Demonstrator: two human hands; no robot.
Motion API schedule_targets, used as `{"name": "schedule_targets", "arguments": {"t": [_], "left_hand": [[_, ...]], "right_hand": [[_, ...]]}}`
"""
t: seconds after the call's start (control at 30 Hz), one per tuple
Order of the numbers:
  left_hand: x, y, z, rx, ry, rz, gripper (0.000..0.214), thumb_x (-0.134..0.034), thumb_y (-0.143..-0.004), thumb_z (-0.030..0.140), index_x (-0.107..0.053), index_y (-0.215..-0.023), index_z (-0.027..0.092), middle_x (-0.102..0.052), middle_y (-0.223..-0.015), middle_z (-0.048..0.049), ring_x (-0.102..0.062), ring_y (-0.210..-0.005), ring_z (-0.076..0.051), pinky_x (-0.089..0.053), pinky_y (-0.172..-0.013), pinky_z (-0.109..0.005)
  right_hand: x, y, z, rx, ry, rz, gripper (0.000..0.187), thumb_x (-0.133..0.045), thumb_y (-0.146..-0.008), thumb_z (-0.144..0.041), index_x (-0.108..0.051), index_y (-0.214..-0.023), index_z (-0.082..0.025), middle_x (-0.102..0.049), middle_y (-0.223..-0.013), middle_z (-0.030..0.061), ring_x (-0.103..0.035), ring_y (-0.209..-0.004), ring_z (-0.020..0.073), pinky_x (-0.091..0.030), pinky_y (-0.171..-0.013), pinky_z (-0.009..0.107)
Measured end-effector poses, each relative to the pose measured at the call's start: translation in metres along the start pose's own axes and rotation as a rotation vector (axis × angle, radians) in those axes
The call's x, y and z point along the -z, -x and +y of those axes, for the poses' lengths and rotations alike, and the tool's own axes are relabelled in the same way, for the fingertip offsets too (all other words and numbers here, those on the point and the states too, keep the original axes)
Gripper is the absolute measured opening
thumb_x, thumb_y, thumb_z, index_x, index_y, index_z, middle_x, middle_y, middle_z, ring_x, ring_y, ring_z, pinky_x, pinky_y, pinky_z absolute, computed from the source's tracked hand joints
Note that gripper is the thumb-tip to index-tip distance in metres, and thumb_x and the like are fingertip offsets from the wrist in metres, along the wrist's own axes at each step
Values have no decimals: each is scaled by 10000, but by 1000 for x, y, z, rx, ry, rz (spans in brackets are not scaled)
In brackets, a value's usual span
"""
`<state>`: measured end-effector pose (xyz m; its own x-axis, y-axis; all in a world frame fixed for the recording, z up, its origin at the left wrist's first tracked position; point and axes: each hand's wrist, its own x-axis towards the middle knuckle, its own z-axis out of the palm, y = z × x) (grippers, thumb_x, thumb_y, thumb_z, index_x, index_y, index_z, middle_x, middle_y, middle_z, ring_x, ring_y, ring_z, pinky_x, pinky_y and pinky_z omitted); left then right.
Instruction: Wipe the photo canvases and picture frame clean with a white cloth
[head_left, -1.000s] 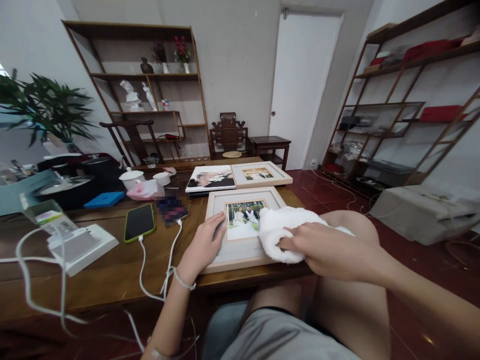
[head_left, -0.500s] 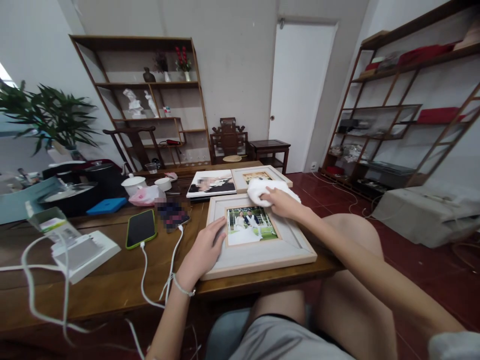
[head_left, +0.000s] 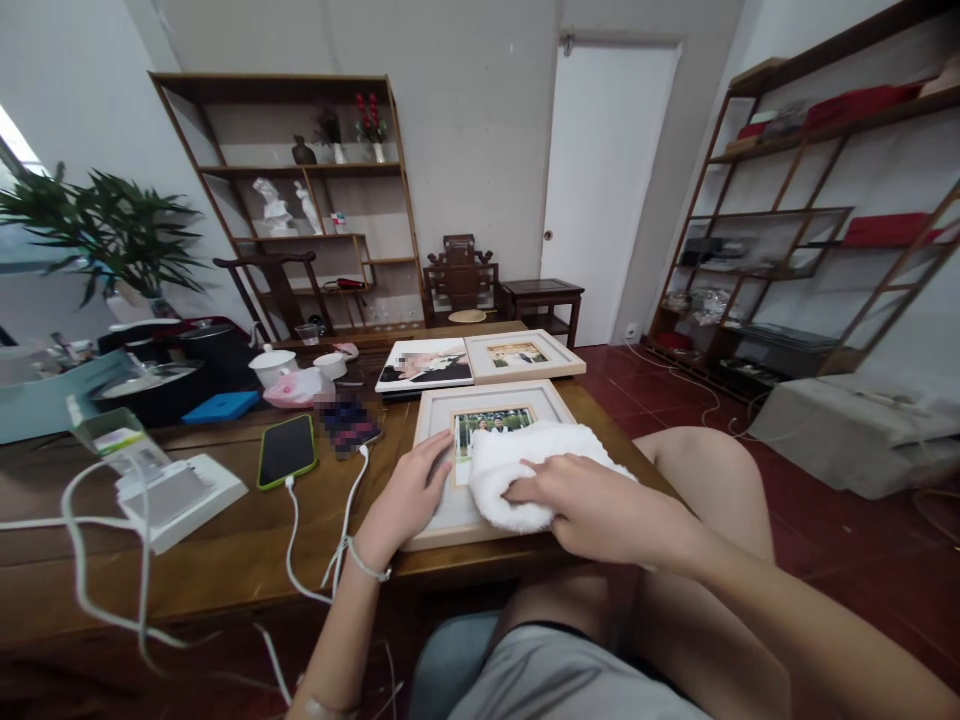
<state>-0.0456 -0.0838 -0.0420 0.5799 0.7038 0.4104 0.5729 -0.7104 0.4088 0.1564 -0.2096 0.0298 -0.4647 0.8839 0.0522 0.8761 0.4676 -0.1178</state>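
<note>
A light wooden picture frame (head_left: 442,520) with a photo of two people lies flat at the table's front edge. My left hand (head_left: 409,490) rests on its left side, fingers stretched out over the border beside the photo. My right hand (head_left: 592,505) grips a fluffy white cloth (head_left: 555,450), pressed on the frame's lower right part. The cloth covers the right and lower parts of the photo. Behind lie a second wooden picture frame (head_left: 517,352) and a photo panel (head_left: 424,365) in black and white tones.
Left on the wooden table (head_left: 247,570) are a green-cased phone (head_left: 287,450) on a white cable, a blurred-out dark item (head_left: 349,425), an open white box (head_left: 199,495), a blue flat box (head_left: 220,406) and white cups (head_left: 272,366). My legs are below the table edge.
My right hand has drawn the white cloth from the frame's far right corner down toward me, over the photo and the near border. My left hand stays in place on the frame.
</note>
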Motion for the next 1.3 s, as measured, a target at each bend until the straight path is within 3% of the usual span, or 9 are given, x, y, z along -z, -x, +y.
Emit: {"name": "schedule_targets", "arguments": {"t": [0.13,0.23,0.4,0.53,0.73,0.87,0.97,1.07,1.3], "left_hand": [[1,0,1,-13,3,6,377,-405,-873,275,-546,-1203,162,-545,-1297,-98,-498,-1204,-214,-366,-1042,-413],[2,0,1,-15,6,-14,390,-405,-877,283,-534,-1222,154,-531,-1311,-103,-478,-1223,-220,-357,-1049,-411],[4,0,3,10,9,-36,399,-408,-879,289,-528,-1226,134,-522,-1318,-118,-468,-1231,-223,-346,-1057,-406],[2,0,1,15,11,-28,394,-405,-882,286,-525,-1229,141,-523,-1318,-110,-471,-1229,-217,-350,-1056,-406],[-2,-1,-1,11,-19,-34,396,-390,-893,306,-550,-1202,116,-534,-1305,-120,-460,-1238,-211,-327,-1074,-385],[-1,-2,0,11,-24,-41,410,-382,-898,319,-544,-1209,107,-531,-1307,-126,-459,-1238,-215,-327,-1074,-387],[-1,-2,-1,2,-24,-41,411,-384,-898,322,-544,-1210,106,-525,-1313,-126,-454,-1242,-216,-327,-1074,-388],[-1,-1,-2,-4,-29,-44,406,-391,-896,319,-550,-1204,106,-524,-1314,-125,-451,-1244,-214,-328,-1074,-382],[2,-1,1,9,-39,-60,388,-395,-892,320,-567,-1184,132,-535,-1306,-109,-461,-1238,-220,-337,-1068,-399]], "right_hand": [[-21,-30,34,-71,140,101,550,-418,-670,-3,-577,-1151,-218,-618,-1042,120,-577,-905,242,-383,-706,300],[-32,-59,76,-29,286,203,584,-389,-661,65,-564,-1175,-149,-526,-1258,145,-440,-1187,278,-332,-921,377],[-32,-91,111,-32,379,186,579,-387,-646,98,-585,-1145,-120,-433,-1373,130,-319,-1275,322,-276,-979,476],[-27,-79,90,-37,292,111,580,-415,-634,73,-595,-1136,-155,-498,-1308,133,-402,-1192,323,-321,-919,467],[-9,-14,34,10,76,-13,484,-402,-664,21,-631,-1039,-182,-621,-1039,130,-532,-1020,259,-354,-872,375],[-5,12,6,19,-15,40,461,-396,-656,2,-615,-1012,-194,-611,-1043,109,-524,-1018,238,-362,-850,333],[-12,7,3,-2,-4,79,461,-402,-658,-12,-601,-1031,-196,-598,-1032,108,-521,-988,237,-361,-842,336],[-23,-13,23,-39,57,130,523,-411,-648,-12,-570,-1110,-199,-577,-1038,109,-521,-939,234,-368,-805,327],[-21,-74,111,-193,269,237,517,-416,-695,-4,-536,-1175,-153,-560,-1032,143,-502,-947,262,-342,-834,365]]}}
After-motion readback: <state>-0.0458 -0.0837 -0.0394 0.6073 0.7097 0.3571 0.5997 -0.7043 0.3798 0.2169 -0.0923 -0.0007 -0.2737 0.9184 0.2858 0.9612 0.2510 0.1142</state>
